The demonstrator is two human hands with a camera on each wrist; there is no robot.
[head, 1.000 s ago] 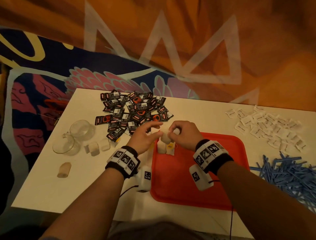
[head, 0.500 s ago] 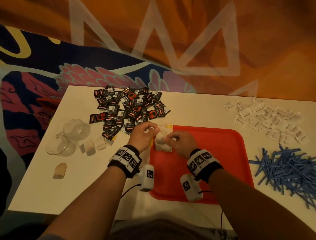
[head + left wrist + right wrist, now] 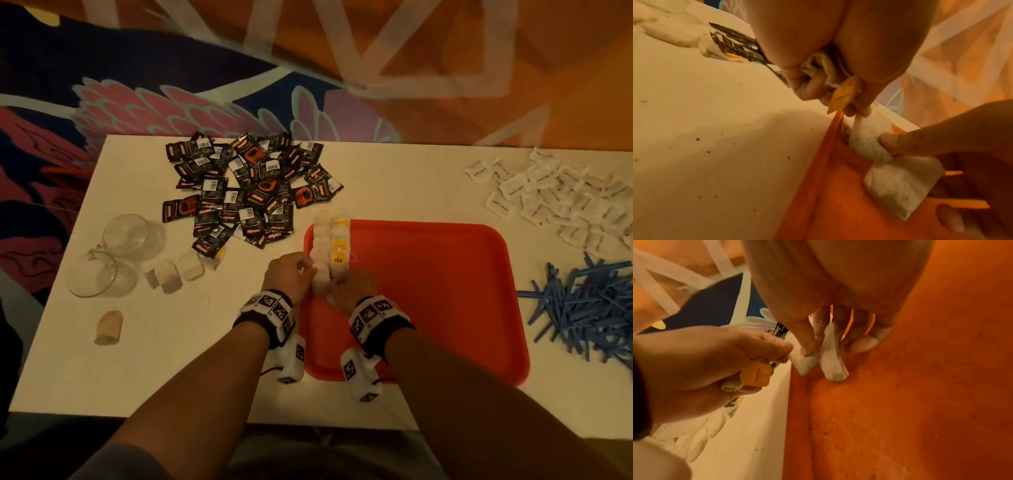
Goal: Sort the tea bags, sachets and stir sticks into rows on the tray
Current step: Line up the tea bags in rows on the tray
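Observation:
Along the left edge of the red tray (image 3: 428, 291) lies a column of white tea bags (image 3: 322, 236) with yellow tags (image 3: 340, 245) beside them. Both hands meet at the near end of that column. My left hand (image 3: 308, 270) holds a bunch of tea bags and a yellow tag (image 3: 842, 95) in its palm, while its fingertips pinch the top of one tea bag (image 3: 869, 133). My right hand (image 3: 337, 282) pinches the same bag (image 3: 805, 361) between thumb and forefinger. A second bag (image 3: 833, 365) stands under the right hand's other fingers.
A heap of black sachets (image 3: 250, 192) lies beyond the left hand. White sachets (image 3: 555, 198) are at the far right, blue stir sticks (image 3: 582, 305) nearer right. Two glass cups (image 3: 126, 233) and loose tea bags (image 3: 178, 270) sit on the white table's left side.
Both hands have come down from the tray's far left corner toward me along its left edge. The column of tea bags now stretches behind them.

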